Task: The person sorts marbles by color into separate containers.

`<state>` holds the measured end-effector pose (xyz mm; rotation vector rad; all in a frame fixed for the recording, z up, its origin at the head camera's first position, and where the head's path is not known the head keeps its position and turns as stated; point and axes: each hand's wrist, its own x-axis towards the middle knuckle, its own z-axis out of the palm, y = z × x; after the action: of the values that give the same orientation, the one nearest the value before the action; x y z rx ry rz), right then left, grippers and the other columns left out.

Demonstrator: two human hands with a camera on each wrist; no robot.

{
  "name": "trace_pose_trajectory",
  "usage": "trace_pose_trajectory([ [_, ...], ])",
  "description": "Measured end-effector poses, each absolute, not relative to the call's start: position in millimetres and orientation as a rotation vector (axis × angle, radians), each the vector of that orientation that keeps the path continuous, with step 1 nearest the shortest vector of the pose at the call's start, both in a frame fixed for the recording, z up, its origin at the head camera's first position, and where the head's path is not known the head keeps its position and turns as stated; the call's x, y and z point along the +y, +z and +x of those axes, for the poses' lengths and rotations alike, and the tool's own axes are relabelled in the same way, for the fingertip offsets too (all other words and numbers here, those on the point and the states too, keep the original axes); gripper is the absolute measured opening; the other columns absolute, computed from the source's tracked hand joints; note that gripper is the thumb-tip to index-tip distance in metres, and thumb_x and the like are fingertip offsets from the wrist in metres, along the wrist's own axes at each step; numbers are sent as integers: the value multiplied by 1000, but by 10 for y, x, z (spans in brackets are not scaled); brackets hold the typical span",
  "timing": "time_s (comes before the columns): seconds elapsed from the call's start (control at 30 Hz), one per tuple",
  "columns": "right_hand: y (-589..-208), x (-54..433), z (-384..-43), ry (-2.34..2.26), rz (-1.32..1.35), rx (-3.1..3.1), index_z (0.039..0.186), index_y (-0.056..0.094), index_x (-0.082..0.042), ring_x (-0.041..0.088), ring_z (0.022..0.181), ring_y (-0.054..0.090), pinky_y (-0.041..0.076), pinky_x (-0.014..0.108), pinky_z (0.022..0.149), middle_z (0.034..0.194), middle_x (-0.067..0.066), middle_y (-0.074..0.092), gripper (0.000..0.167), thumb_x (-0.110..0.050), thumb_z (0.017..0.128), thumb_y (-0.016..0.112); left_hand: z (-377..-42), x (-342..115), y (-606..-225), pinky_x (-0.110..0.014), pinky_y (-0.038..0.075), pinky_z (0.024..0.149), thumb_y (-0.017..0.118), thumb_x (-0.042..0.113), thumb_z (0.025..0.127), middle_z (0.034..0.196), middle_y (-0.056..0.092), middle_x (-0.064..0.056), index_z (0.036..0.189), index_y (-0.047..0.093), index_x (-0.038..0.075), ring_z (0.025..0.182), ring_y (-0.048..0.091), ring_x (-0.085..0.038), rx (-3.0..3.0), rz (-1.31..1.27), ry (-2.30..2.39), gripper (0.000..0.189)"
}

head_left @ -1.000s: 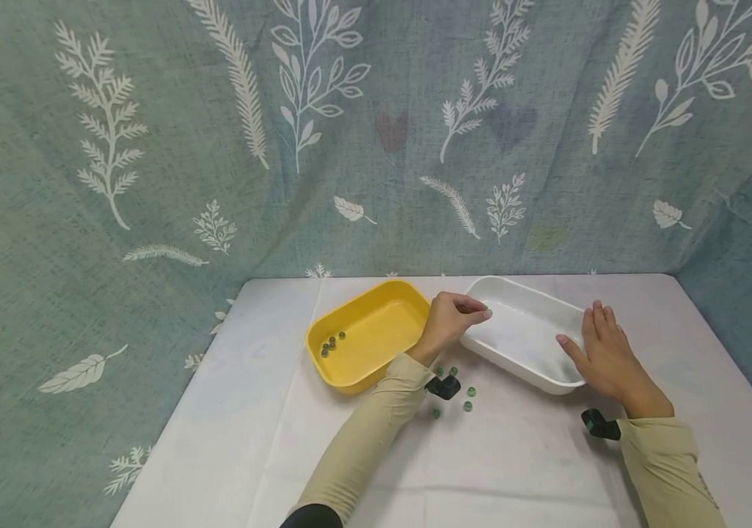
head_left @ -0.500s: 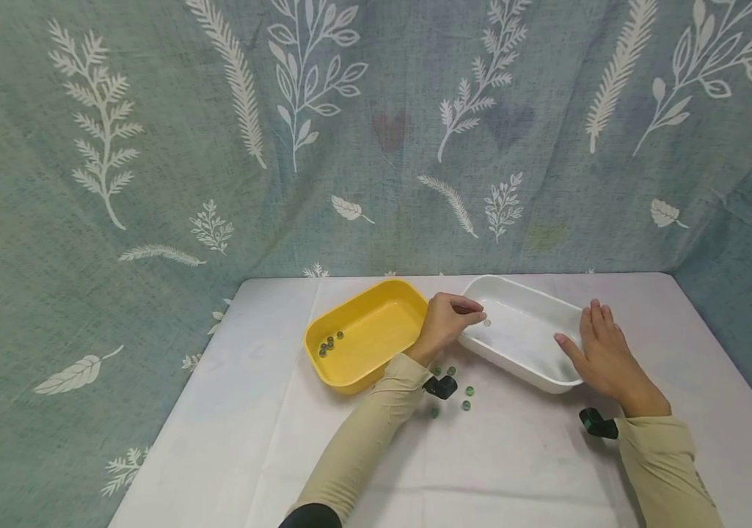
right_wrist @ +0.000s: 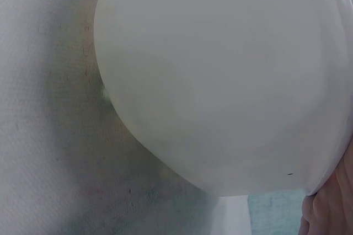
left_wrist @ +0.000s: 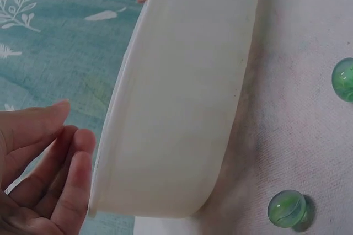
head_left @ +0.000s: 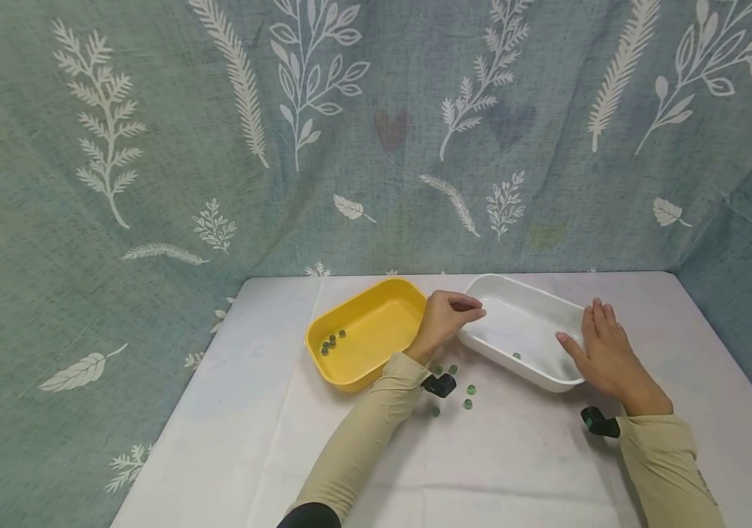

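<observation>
A green marble (head_left: 516, 356) lies loose in the white tray (head_left: 534, 372), right of frame centre, freshly released from the left hand (head_left: 447, 319), whose loosely bent fingers hold nothing visible; the drop appears complete. The right hand (head_left: 610, 358), fingers straight, rests against the tray's right end.

On the worktop (head_left: 514, 458), the left tray (head_left: 376, 343) and the right tray (head_left: 534, 323) stand side by side toward the back edge, with a curtain (head_left: 376, 213) behind them. Five marbles (head_left: 332, 344) lie in the left tray's left end; one marble (head_left: 516, 356) lies in the right tray near its front wall. Five loose marbles (head_left: 471, 390) lie in front, between the trays. The left grip (head_left: 450, 314) is at the right tray's left end, the right grip (head_left: 603, 348) against its right end.
</observation>
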<state>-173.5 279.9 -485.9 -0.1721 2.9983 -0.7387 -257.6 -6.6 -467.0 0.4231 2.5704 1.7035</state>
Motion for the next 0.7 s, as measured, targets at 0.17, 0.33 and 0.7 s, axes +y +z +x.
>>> trace_pose_trajectory([
  [0.17,-4867,2803,-1729,-747,-167,2995,155,-5,21,57,154,-15,-2,72,125,164,41,-16,97,-58,109,28,-2566,-107,-4657,-22,61,84,83,18,88,103,81,-8,105,82,7,91,75,-12,2542,450,1724,20],
  [0.33,-4885,2811,-1739,-757,-179,3000,155,-5,22,58,154,-15,-2,72,125,164,41,-16,98,-58,109,28,-2548,-189,-4634,-22,60,87,82,20,90,107,80,-8,111,79,4,96,75,-14,2512,498,1742,27],
  [0.7,-4866,2816,-1740,-763,-188,2993,155,-6,21,58,154,-15,-1,73,124,164,41,-16,97,-57,110,27,-2361,-470,-4518,-23,58,87,81,26,91,110,80,-6,113,80,10,100,73,-13,2509,486,1754,28],
])
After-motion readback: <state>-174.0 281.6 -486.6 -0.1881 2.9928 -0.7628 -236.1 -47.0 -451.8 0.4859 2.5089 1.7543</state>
